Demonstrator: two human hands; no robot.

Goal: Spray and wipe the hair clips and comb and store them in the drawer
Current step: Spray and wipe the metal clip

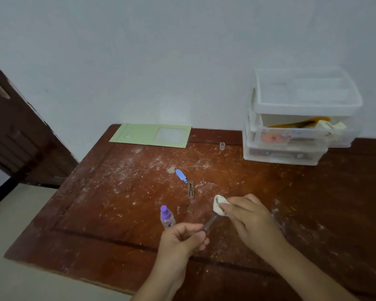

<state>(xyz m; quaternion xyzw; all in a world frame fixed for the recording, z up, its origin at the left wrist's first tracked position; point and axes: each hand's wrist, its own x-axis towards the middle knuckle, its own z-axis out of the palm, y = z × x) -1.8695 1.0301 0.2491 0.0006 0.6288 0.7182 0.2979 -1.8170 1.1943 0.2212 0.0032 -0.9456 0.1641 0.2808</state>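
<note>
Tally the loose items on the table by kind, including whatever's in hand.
Hair clips: 3, blue and brown lying on the table, one held in the left hand
Spray bottle: 1
Wipe, in the right hand: 1
Small clear cap: 1
Green folder: 1
Drawer unit: 1
Total: 8

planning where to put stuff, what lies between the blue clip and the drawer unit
Head view: between the blue clip and drawer unit, only bare table, with a small clear cap.
</note>
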